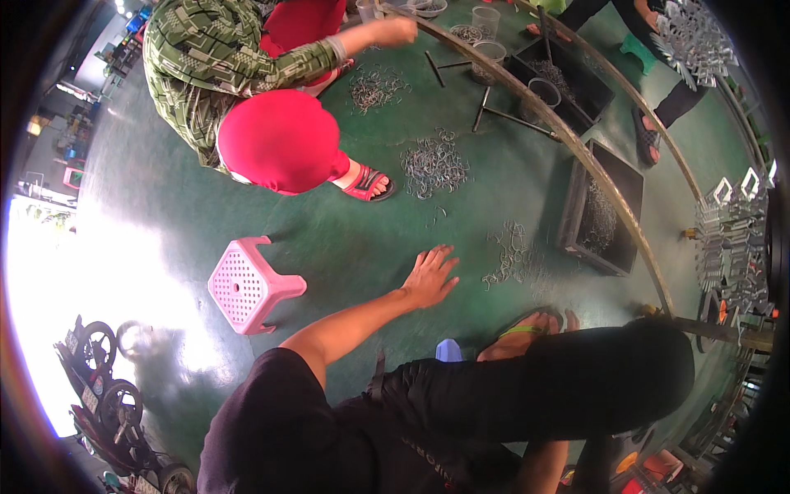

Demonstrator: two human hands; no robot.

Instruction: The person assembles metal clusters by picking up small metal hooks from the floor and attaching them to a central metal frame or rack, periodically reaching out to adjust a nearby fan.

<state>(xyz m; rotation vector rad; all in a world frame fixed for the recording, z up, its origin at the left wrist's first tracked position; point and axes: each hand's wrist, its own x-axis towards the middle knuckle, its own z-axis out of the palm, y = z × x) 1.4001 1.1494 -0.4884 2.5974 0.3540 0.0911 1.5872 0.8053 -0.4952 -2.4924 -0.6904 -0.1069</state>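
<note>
My left hand (429, 278) reaches out low over the green floor (362, 222), palm down with its fingers apart and nothing in them. To its right lies a loose scatter of small curved metal pieces (512, 253), apart from the fingers. A denser pile of similar hook-like pieces (434, 165) is farther ahead, and another pile (377, 88) lies beyond that. Of my right arm only a bit of forearm (543, 468) shows below my bent leg. My right hand is hidden.
A pink stool (243, 284) stands at left. A person in a red hat (280, 140) bends at far left. Black trays (605, 210) of metal pieces, clear plastic cups (539, 97), a long curved bar (592, 165) and racks of hanging metal parts (732, 239) lie right. Motorbikes (111, 395) stand lower left.
</note>
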